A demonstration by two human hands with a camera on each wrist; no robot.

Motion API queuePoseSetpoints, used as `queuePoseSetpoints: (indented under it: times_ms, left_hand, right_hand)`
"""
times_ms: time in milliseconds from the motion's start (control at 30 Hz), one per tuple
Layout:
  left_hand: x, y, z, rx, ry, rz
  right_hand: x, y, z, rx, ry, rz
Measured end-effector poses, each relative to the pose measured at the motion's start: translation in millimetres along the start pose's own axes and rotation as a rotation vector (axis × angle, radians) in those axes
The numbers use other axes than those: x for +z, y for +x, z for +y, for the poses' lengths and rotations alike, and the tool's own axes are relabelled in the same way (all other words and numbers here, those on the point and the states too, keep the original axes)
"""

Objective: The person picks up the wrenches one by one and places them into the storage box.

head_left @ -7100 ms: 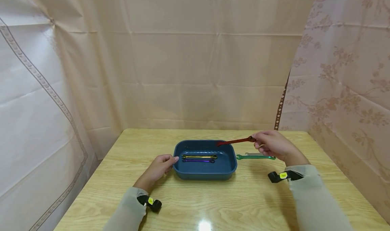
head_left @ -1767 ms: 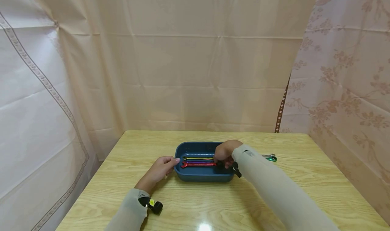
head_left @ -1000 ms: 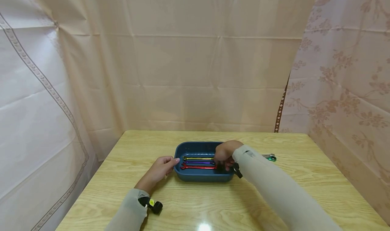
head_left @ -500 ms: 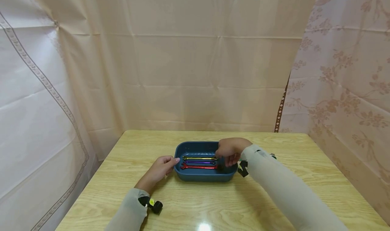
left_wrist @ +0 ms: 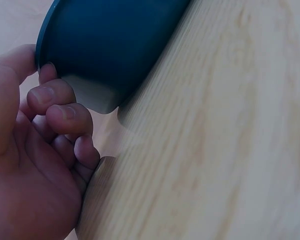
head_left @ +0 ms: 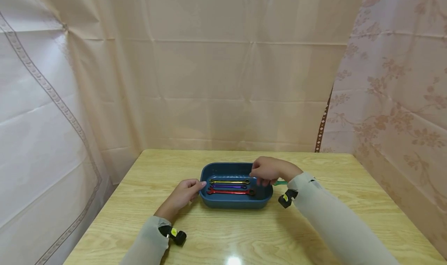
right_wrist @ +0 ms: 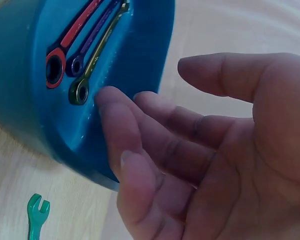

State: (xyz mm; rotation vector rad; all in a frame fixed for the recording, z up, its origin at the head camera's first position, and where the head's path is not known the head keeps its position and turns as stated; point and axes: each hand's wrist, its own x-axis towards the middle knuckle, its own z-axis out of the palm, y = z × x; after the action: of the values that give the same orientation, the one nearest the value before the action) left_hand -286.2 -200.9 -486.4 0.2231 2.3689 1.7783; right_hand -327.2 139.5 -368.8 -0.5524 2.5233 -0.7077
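Note:
My left hand [head_left: 183, 195] pinches the left rim of a dark blue rectangular bin [head_left: 235, 204], thumb over the edge and curled fingers outside, as the left wrist view confirms. Inside the bin lie three wrenches side by side: a yellow wrench [head_left: 228, 182] at the back, a purple wrench [head_left: 228, 186] in the middle, a red wrench [head_left: 228, 192] in front. Over the bin's right end hovers my right hand [head_left: 270, 170], loosely bent and holding nothing; its thumb stands apart from the fingers in the right wrist view. A green wrench [right_wrist: 36, 220] lies outside, right of the bin.
The bin stands on a light wood-grain table [head_left: 209, 234]. Beige cloth [head_left: 223, 94] hangs behind the table, with patterned cloth at both sides. My right forearm [head_left: 331, 206] covers most of the green wrench in the head view.
The red wrench, held by my right hand earlier, was laid in the bin and shifted forward of the purple one. My right hand released it and rose rightward. My left hand stayed put.

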Motion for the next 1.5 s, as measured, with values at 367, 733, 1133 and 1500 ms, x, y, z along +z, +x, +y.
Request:
queuePoseSetpoints:
  times_ms: [367,733,1133,1500]
  left_hand:
    - [3.2,-1.0,0.7,-0.006,0.012,0.003]
    - [2.7,-2.7,-1.0,-0.002,-0.009,-0.006]
    - [3.7,0.7,2.2,-0.013,-0.007,-0.003]
    - [3.4,1.8,2.6,-0.030,-0.014,0.001]
  right_hand:
    - [3,-11.4,20,-0.070,0.095,0.182]
    - [6,-19.6,38,-0.086,0.137,0.386]
    - [6,-41.3,62,-0.065,0.244,0.481]
    - [6,-48.1,80,-0.055,0.279,0.510]
